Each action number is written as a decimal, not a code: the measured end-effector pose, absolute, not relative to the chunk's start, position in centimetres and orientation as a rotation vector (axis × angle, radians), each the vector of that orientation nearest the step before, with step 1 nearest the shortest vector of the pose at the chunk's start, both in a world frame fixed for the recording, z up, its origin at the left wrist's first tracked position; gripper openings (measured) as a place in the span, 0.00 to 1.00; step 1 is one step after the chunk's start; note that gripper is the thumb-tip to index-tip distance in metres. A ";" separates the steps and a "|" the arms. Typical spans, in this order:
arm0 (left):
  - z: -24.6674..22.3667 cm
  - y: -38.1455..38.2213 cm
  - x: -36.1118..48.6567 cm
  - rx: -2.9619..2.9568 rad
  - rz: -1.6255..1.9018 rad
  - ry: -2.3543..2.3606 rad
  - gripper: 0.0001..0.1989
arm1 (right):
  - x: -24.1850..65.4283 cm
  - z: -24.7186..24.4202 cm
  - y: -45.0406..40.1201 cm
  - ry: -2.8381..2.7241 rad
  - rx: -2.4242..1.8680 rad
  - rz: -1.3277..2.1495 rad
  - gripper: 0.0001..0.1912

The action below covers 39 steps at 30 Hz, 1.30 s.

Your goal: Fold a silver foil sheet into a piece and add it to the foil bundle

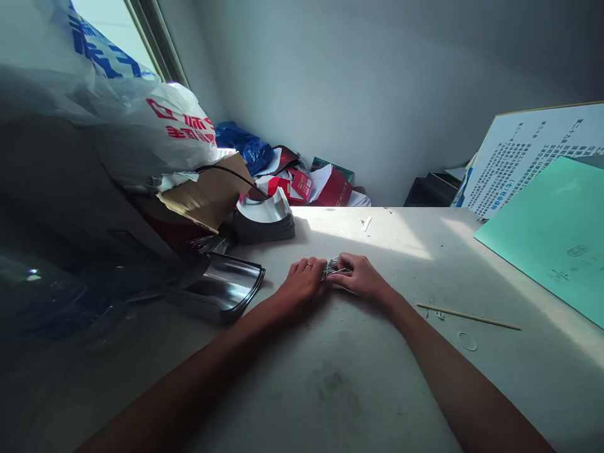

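My left hand (304, 280), with a ring on one finger, is closed over one end of a small bundle of thin, shiny metal wires (331, 268) at the middle of the table. My right hand (356, 274) is closed in a pinch at the bundle's other end. A thin pale strip runs between its thumb and fingers; I cannot make out whether it is a wire or a band. Much of the bundle is hidden by the fingers. Both forearms reach in low over the white table (340, 340).
Curved shiny dark sheets (231, 283) and a curved black piece (264, 217) stand left. Plastic bags (174, 119) bulge above cardboard (207, 195). A thin stick (469, 316) and a pale ring-shaped band (467, 341) lie right. A green board (552, 233) leans over the right edge.
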<state>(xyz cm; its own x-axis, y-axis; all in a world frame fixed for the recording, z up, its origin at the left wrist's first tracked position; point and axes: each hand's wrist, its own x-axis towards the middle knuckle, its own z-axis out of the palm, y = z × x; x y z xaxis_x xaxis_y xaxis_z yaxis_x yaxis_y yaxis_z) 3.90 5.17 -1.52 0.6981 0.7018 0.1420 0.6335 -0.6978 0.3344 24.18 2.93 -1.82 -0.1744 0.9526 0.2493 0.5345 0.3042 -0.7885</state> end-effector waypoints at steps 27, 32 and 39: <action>-0.9 5.1 2.1 2.733 0.317 0.902 0.25 | 24.3 -1.9 2.2 -2.050 -1.280 0.486 0.14; -1.2 5.3 1.6 2.734 0.278 0.924 0.35 | 23.7 -1.9 1.9 -2.018 -1.311 0.489 0.11; -1.0 5.4 1.3 2.682 0.279 0.894 0.36 | 22.5 -2.6 2.6 -1.891 -1.373 0.514 0.16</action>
<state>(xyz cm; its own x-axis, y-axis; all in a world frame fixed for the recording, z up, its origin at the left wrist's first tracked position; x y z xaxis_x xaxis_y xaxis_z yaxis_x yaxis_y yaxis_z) 1.34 5.45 -0.95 0.7877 0.6097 0.0883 0.5515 -0.7618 0.3399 22.54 2.60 -2.60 -0.1617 0.9319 0.3246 0.6397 0.3495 -0.6846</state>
